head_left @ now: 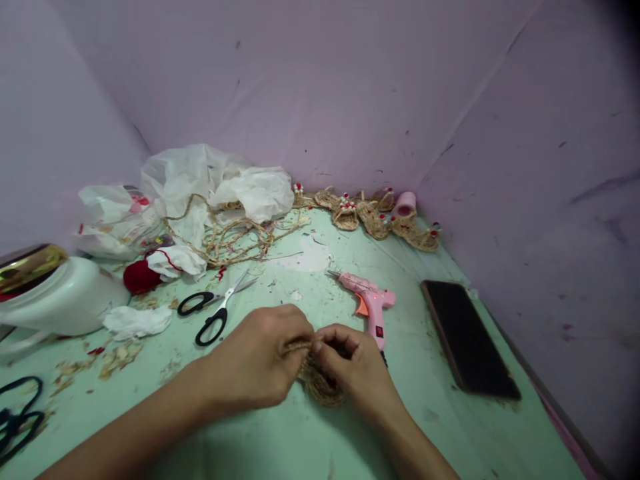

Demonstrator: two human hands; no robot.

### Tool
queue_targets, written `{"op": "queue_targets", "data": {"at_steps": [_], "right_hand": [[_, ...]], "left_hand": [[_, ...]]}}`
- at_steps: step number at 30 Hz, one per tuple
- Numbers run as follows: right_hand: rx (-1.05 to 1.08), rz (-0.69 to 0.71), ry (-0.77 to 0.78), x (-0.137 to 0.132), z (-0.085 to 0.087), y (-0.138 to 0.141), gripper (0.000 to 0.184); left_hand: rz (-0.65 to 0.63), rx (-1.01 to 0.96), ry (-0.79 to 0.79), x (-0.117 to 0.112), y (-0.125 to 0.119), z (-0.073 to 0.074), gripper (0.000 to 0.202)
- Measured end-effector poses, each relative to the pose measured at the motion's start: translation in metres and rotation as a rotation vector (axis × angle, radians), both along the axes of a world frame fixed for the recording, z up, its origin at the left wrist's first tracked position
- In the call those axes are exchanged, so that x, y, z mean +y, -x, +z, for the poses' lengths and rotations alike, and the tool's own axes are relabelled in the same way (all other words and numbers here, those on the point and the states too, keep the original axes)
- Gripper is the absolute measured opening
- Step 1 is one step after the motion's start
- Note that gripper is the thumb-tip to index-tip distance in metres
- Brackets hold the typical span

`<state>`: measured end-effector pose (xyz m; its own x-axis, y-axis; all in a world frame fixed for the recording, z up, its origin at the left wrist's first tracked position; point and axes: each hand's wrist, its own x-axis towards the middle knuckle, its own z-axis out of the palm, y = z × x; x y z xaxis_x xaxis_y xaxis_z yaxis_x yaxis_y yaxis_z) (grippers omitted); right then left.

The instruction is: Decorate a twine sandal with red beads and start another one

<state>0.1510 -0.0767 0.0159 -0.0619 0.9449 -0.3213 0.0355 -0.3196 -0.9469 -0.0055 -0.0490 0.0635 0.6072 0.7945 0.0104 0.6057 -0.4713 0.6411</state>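
Both my hands meet low in the middle of the green table (440,413). My left hand (260,363) is closed, its fingers pinching a strand of jute twine at the top of a small coiled jute piece (320,387). My right hand (353,367) is closed on the same jute piece from the right side. The coil rests on the table between and under my fingers, partly hidden by them. A pink glue gun (370,303) lies just beyond my right hand. Black-handled scissors (213,310) lie just beyond my left hand.
A dark phone (467,340) lies at the right. Several small finished jute sandals (373,217) and a pink roll (405,203) line the back wall. Loose jute rope (230,240), white plastic bags (210,177), red yarn (140,277) and a white jar (65,297) crowd the left.
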Motion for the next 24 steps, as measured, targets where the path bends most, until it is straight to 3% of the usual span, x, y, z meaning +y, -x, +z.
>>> {"op": "queue_targets", "data": {"at_steps": [2,4,7,9,13,16,21,24], "right_hand": [[-0.025,-0.012,-0.009,0.001,0.000,-0.002,0.014],[-0.050,-0.007,-0.014,0.002,0.000,-0.004,0.014],[-0.089,0.009,-0.024,0.003,0.000,-0.005,0.014],[-0.108,0.013,-0.034,0.002,0.001,-0.004,0.014],[-0.115,0.020,-0.039,0.001,0.000,-0.002,0.014],[-0.112,0.020,-0.029,0.000,-0.002,-0.001,0.014],[-0.125,0.016,-0.028,0.000,-0.003,-0.001,0.016],[-0.131,0.026,-0.031,0.000,-0.001,-0.002,0.016]], "left_hand": [[0.168,0.066,-0.027,0.009,0.017,0.006,0.022],[0.323,0.261,-0.081,0.016,0.040,0.007,0.024],[0.357,0.580,-0.034,0.015,0.072,-0.005,0.020],[0.391,0.629,-0.057,0.009,0.084,-0.016,0.021],[0.478,0.613,-0.129,0.002,0.093,-0.031,0.028],[0.427,0.617,-0.240,0.008,0.095,-0.032,0.025],[0.401,0.565,-0.257,0.015,0.096,-0.025,0.013],[0.474,0.365,-0.193,0.007,0.096,-0.012,0.011]]}}
